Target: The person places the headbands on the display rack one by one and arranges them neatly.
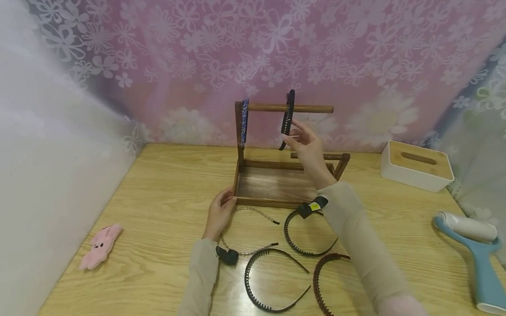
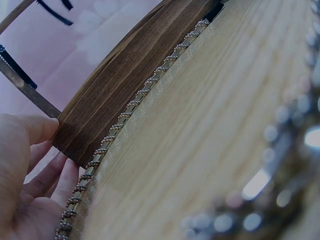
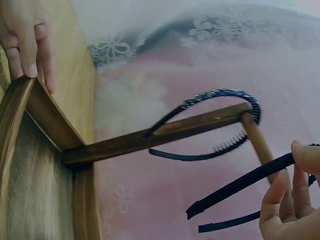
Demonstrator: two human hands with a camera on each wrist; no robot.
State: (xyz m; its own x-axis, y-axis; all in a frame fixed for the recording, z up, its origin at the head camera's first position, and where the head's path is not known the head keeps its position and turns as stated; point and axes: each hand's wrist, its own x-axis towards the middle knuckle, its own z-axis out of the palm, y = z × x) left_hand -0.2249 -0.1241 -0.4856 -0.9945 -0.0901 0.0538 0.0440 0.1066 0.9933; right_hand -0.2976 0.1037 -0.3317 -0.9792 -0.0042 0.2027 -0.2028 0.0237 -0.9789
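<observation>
My right hand pinches a black toothed headband between thumb and fingers, and its arch overlaps the upper bar of a wooden rack. In the right wrist view, the two ends of this black headband point away from the hand. A blue glittery headband hangs over that bar beside the upright post. Low at the rack's front left corner, my left hand grips the tray's edge, thumb on the corner and fingers around the side. A beaded headband lies along the tray's front.
Two black toothed headbands and a brown one, partly under the right sleeve, lie before the rack. A pink plush hair clip is at left. At right are a tissue box and a blue-handled lint roller. Patterned curtain stands behind.
</observation>
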